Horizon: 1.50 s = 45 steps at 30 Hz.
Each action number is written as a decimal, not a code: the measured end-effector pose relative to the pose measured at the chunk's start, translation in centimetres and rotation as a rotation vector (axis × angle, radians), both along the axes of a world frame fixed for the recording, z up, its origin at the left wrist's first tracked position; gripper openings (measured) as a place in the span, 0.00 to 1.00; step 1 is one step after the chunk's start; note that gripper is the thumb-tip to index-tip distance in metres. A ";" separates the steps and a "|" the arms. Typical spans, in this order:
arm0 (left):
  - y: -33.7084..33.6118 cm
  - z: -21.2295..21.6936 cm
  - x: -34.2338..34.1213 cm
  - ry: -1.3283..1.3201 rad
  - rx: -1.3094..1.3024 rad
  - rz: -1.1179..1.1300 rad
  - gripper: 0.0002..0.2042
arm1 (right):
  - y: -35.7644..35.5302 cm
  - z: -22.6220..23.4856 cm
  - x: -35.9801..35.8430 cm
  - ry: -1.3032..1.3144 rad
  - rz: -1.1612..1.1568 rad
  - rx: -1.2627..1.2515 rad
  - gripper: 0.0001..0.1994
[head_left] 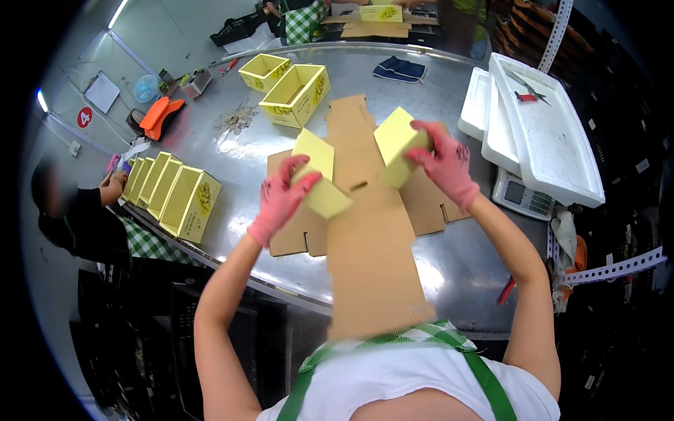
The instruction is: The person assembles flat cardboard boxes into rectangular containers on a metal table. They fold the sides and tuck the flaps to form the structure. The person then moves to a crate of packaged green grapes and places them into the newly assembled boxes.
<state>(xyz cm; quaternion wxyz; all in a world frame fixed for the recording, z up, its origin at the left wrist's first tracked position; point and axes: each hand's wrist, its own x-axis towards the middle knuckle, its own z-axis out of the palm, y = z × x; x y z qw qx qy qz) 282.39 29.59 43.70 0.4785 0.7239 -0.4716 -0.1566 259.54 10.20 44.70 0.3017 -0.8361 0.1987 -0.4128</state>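
Note:
Both my hands wear pink gloves. My left hand (283, 196) is closed on a folded yellow card panel (327, 199), its fingers and thumb on the near side. My right hand (444, 165) grips another folded yellow card panel (394, 131), tilted, at its right edge. The two panels stand apart over a long flat brown cardboard sheet (375, 259), which runs from my apron to mid-table. Brown slotted flaps extend on both sides below my hands. Whether the yellow panels are joined to the brown sheet, I cannot tell.
Two open yellow boxes (298, 105) stand ahead, with a dark blue cloth (399, 69) right of them. Several yellow boxes (191, 203) line the left edge beside another person (91, 200). White foam trays (554, 140) overhang a scale (523, 195) at right. Pliers lie in the top tray.

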 end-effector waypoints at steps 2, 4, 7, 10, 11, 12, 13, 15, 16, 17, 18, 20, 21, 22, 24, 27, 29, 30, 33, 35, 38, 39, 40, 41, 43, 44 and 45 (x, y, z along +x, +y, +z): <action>2.7 -0.4 -3.0 -0.329 0.009 -0.003 0.21 | 1.9 0.0 -2.2 0.247 0.056 -0.256 0.25; 5.2 -1.3 -5.9 -0.574 0.013 -0.121 0.24 | 4.6 -0.9 -4.2 0.329 0.289 -0.353 0.30; 9.0 -2.9 -10.0 -0.852 0.294 -0.387 0.26 | 9.4 -2.9 -7.5 0.614 0.443 -0.469 0.28; 11.4 -4.0 -11.5 -0.777 0.474 -0.611 0.28 | 11.1 -4.2 -9.4 0.895 0.579 -0.506 0.28; 12.1 -4.3 -12.1 -0.863 0.533 -0.722 0.30 | 11.4 -4.5 -9.8 0.998 0.623 -0.565 0.29; 12.5 -4.6 -12.5 -0.819 0.465 -0.737 0.31 | 11.9 -4.9 -10.0 0.991 0.725 -0.533 0.30; 12.8 -4.9 -12.8 -0.792 0.492 -0.803 0.31 | 11.9 -5.2 -10.2 0.952 0.705 -0.511 0.30; 12.7 -5.6 -13.0 -0.795 0.465 -0.755 0.32 | 12.1 -6.1 -10.4 1.037 0.706 -0.490 0.31; 12.4 -6.0 -13.0 -0.814 0.452 -0.750 0.32 | 12.1 -6.6 -10.4 1.019 0.717 -0.538 0.28; 12.1 -6.4 -13.0 -0.835 0.437 -0.743 0.32 | 12.1 -7.2 -10.3 0.920 0.635 -0.499 0.27; 11.5 -6.9 -12.7 -0.805 0.427 -0.683 0.32 | 11.9 -8.0 -10.0 0.857 0.577 -0.457 0.27; 10.5 -7.9 -12.3 -0.736 0.260 -0.580 0.31 | 11.7 -9.5 -9.4 0.616 0.425 -0.328 0.21; 10.1 -8.3 -12.1 -0.715 0.229 -0.544 0.31 | 11.5 -10.1 -9.1 0.531 0.409 -0.339 0.20; 9.9 -8.8 -11.9 -0.752 0.209 -0.529 0.30 | 11.5 -10.8 -8.9 0.453 0.398 -0.354 0.18; 10.1 -9.5 -11.8 -0.747 0.117 -0.502 0.31 | 11.4 -11.7 -8.9 0.261 0.391 -0.300 0.14; 11.0 -10.0 -12.2 -0.766 0.071 -0.508 0.32 | 11.0 -12.0 -9.7 0.322 0.481 -0.236 0.16; 11.7 -9.9 -12.6 -0.801 0.100 -0.519 0.32 | 10.5 -11.7 -10.3 0.353 0.532 -0.226 0.21; 11.8 -9.9 -12.7 -0.798 0.095 -0.518 0.32 | 10.1 -11.5 -10.4 0.374 0.566 -0.200 0.22; 11.7 -9.9 -12.7 -0.730 0.130 -0.481 0.28 | 9.1 -11.1 -9.8 0.302 0.488 -0.350 0.24; 11.1 -10.2 -12.4 -0.653 0.137 -0.467 0.30 | 8.5 -11.2 -8.8 0.292 0.461 -0.466 0.25; 10.9 -10.7 -11.9 -0.683 0.153 -0.474 0.31 | 7.9 -11.2 -7.6 0.372 0.534 -0.592 0.25; 11.1 -10.8 -11.9 -0.703 0.136 -0.491 0.31 | 7.8 -11.2 -7.4 0.374 0.547 -0.619 0.25; 11.5 -10.8 -11.9 -0.731 0.134 -0.495 0.31 | 7.7 -11.2 -7.4 0.376 0.561 -0.645 0.25; 12.0 -10.9 -11.9 -0.758 0.157 -0.499 0.31 | 7.7 -11.1 -7.5 0.364 0.570 -0.682 0.25; 13.1 -10.8 -12.0 -0.745 0.132 -0.505 0.28 | 7.9 -11.0 -8.0 0.371 0.631 -0.668 0.22; 13.5 -10.8 -11.9 -0.760 0.152 -0.528 0.27 | 8.0 -10.9 -8.3 0.370 0.646 -0.654 0.20; 13.7 -10.7 -11.8 -0.738 0.129 -0.535 0.27 | 8.2 -10.8 -8.6 0.393 0.667 -0.647 0.18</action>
